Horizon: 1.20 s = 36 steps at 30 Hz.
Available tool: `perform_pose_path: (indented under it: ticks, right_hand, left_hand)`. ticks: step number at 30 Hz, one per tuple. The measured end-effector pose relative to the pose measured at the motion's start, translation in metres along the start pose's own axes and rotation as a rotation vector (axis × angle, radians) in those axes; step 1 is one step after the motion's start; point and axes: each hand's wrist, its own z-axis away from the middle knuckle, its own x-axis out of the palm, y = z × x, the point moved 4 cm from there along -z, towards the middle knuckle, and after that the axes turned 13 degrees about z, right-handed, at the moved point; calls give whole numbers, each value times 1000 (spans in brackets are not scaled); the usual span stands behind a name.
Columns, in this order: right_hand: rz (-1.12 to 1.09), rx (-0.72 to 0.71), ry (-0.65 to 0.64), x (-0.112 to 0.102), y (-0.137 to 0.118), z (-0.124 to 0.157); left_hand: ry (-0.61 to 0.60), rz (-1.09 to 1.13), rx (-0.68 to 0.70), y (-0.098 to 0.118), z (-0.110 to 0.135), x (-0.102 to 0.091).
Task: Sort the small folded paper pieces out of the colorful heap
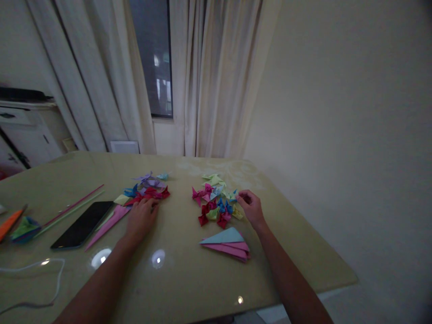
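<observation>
Two piles of small folded paper figures, which look like origami cranes, lie on the table. At the left pile of purple, blue and red paper cranes (148,183), my left hand (143,217) rests palm down. Its fingers are spread over the red cranes (157,192), their tips partly hidden. Beside the right pile of red, pink, blue and green cranes (212,213), my right hand (251,208) is closed in a pinch. Its thumb and fingers are on a light blue crane (232,195) at the pile's right edge.
Folded blue and pink paper cones (227,245) lie nearer me. To the left are a pink paper cone (110,226), a black phone (84,225), thin sticks (74,204), an orange folded piece (11,223) and a white cable (60,274). A wall (354,135) borders the table's right side.
</observation>
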Motion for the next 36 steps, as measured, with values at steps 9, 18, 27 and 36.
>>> perform_pose_path:
  ticks: [9, 18, 27, 36]
  right_hand:
    - [60, -79, -229, 20, -14, 14]
    - [-28, -269, -388, 36, -57, 34]
    - [-84, -284, -521, 49, -55, 45]
    - [-107, -202, -322, 35, -44, 29]
  left_hand:
    - [68, 292, 214, 44, 7, 7]
    - [-19, 675, 421, 110, 36, 20]
    - [-49, 751, 528, 127, 47, 21]
    - [-46, 579, 454, 111, 39, 25]
